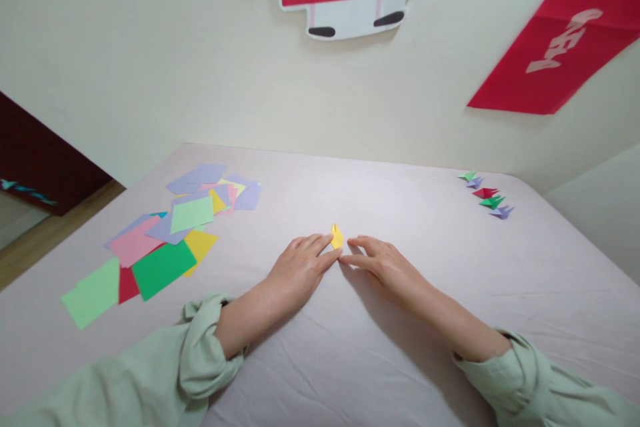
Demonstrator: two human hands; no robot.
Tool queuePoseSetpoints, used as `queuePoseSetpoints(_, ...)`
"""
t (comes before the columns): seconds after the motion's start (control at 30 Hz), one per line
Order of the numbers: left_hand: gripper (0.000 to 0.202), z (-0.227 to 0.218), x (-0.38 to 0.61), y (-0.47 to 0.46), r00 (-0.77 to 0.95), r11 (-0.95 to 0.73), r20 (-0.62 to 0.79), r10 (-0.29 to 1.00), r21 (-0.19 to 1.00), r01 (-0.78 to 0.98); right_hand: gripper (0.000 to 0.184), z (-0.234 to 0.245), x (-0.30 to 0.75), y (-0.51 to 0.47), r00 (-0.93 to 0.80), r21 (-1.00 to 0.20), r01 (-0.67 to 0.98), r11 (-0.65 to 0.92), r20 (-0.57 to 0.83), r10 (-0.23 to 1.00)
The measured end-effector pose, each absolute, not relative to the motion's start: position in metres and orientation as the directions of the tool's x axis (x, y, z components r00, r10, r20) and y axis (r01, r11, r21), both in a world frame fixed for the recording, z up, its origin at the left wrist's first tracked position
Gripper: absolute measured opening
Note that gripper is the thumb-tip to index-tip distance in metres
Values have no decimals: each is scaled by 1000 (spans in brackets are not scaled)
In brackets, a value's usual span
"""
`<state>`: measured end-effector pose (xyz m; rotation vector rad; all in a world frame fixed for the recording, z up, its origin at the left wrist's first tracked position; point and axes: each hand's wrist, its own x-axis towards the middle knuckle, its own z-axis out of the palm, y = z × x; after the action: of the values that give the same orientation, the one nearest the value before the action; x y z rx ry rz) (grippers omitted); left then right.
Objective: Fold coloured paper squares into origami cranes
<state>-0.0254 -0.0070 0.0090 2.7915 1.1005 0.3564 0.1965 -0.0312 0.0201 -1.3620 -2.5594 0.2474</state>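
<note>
A small folded yellow paper lies on the pale pink table at the centre. My left hand lies flat beside it, fingers stretched out, fingertips touching the paper's left edge. My right hand rests on the other side, fingers extended, tips pressing near the paper's lower right corner. Both sleeves are light green and pushed up.
A loose spread of coloured paper squares in green, pink, purple, yellow and red lies at the left. Several small folded paper figures sit in a row at the far right. A wall with red banners stands behind the table.
</note>
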Motion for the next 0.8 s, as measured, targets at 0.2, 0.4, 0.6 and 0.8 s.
queuePoseSetpoints(0.2, 37, 6, -32, 3, 698, -722, 221, 681, 361, 590, 37, 29, 184, -8, -412, -351, 831, 431, 131, 902)
queuePoseSetpoints(0.4, 33, 1, -29, 20, 635, -657, 241, 734, 490, 573, 29, 19, 174, 7, -390, -327, 850, 412, 135, 911)
queuePoseSetpoints(0.6, 20, -1, -23, 25, 605, -633, 247, 757, 507, 586, 23, 13, 176, 11, -387, -368, 829, 422, 169, 907)
queuePoseSetpoints(0.8, 10, -3, -20, 28, 572, -612, 260, 778, 523, 594, 16, 9, 174, 10, -344, -413, 820, 396, 198, 918)
